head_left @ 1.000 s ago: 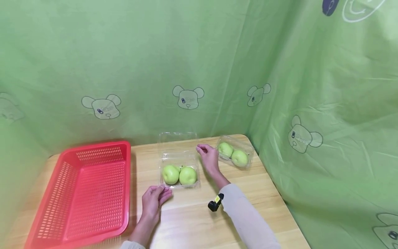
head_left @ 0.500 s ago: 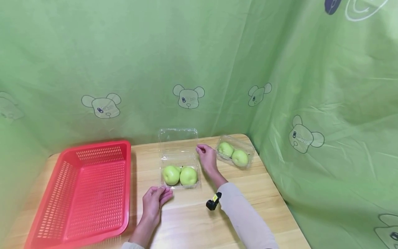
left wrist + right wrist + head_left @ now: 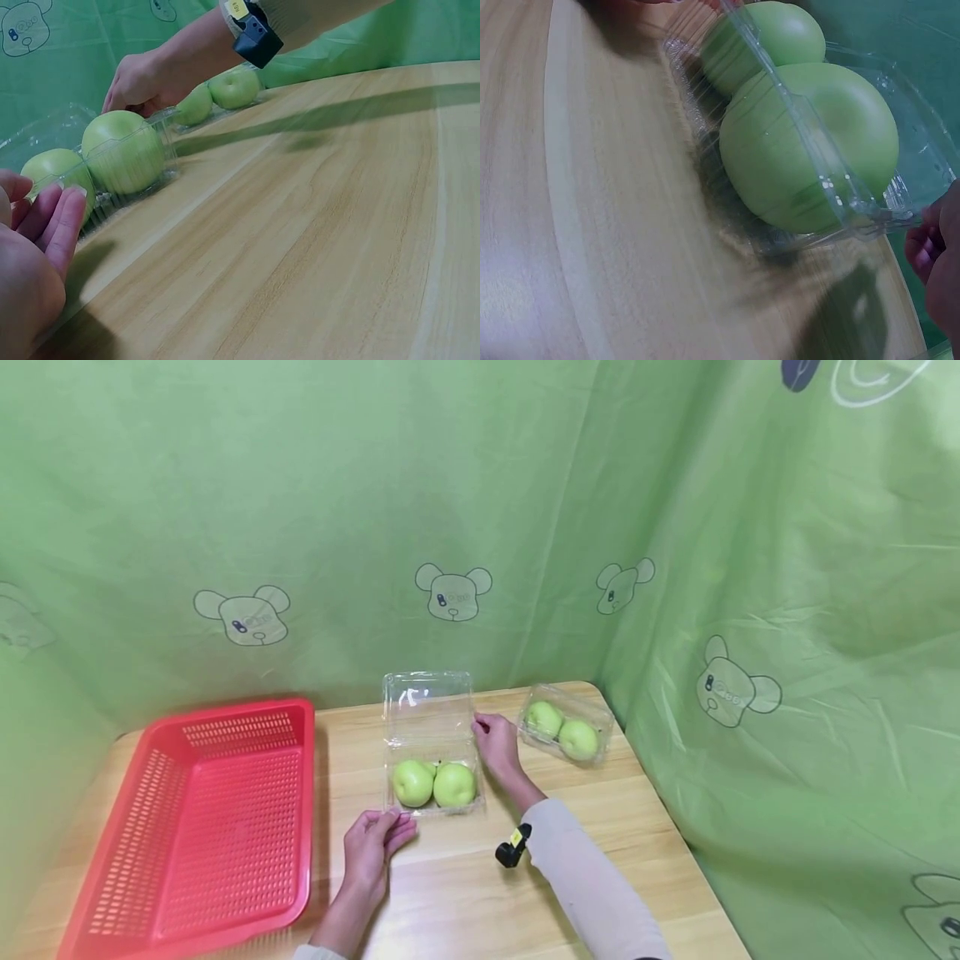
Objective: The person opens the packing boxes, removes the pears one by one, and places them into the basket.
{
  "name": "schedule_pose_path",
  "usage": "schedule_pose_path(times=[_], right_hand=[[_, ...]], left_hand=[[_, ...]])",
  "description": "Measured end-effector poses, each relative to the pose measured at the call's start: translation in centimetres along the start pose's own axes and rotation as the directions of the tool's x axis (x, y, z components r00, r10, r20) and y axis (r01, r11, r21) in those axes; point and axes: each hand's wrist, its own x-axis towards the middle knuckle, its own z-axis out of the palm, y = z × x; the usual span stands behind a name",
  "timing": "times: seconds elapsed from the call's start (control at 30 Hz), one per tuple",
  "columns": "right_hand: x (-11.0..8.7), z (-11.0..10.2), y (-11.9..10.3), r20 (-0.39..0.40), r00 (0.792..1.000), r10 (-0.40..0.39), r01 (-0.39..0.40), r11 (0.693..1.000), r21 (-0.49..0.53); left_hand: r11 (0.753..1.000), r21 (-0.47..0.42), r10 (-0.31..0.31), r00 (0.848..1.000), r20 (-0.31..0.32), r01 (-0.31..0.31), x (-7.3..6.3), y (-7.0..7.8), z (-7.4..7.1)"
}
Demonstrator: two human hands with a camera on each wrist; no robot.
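Observation:
A clear plastic clamshell box stands on the table with its lid raised at the back. Green apples sit side by side in its base. At the front rim, my left hand pinches the plastic between thumb and fingers; the left wrist view shows the fingertips right beside an apple. My right hand holds the box's right side near the lid's fold, its curled fingers on the plastic edge in the right wrist view.
A red plastic basket with slotted walls stands on the left of the wooden table. Behind the right hand lies another clear box with two green apples. Green curtains hang behind the table and along its right side.
The lid has changed its tilt and now catches a bright glint. My right hand has shifted slightly toward me with it. My left hand has stayed at the front rim.

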Motion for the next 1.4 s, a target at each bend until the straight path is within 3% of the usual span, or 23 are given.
schedule_pose_path(times=[0.57,1.4], right_hand=[[0.13,0.31,0.34,0.062,0.995,0.072,-0.068,0.995,-0.076],[-0.11,0.37,0.7,0.074,0.984,0.164,-0.162,0.986,-0.037]], left_hand=[[1.0,0.011,-0.016,1.0,-0.003,0.016,0.02,0.14,0.05],[0.998,0.056,-0.023,1.0,-0.003,0.023,-0.21,-0.27,-0.15]])
